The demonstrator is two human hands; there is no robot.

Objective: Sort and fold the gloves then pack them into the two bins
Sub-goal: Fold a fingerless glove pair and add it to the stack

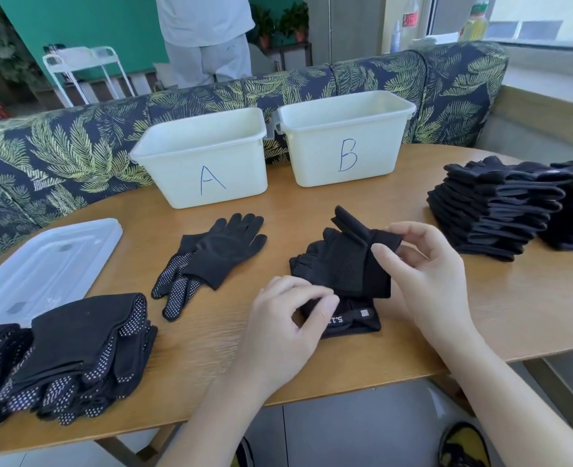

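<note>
Bins [207, 156] lettered A, B; glove strap [345, 318] "5".

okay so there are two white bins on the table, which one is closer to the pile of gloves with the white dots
Bin A, the left one marked with a blue A. The dotted glove pile lies at the table's near left; bin B stands farther right.

We see a smooth wood-grain table [446, 318] with a low sheen. On it, the bins [207, 156] are glossy cream plastic and the lid [42, 264] is clear plastic. The gloves [342, 264] are matt black knit — some at the table's left [76, 358] carry raised white dots.
</note>
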